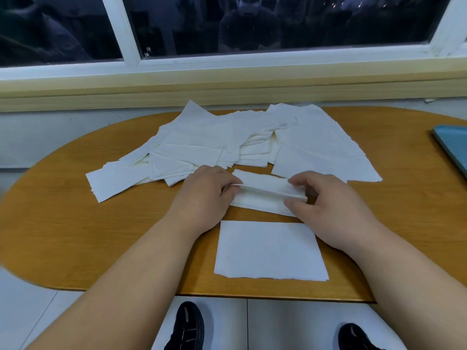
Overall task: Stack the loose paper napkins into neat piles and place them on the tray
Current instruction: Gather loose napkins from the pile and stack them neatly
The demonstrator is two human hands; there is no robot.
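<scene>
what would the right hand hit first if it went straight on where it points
Probably the left hand, which grips the far end of the folded napkin that the right hand pinches; depth is unclear.

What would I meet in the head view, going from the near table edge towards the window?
neat napkin pile → held napkin, gripped by left hand and right hand → loose napkin heap → window sill

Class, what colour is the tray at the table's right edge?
Light blue tray, seen in the head view.
</scene>
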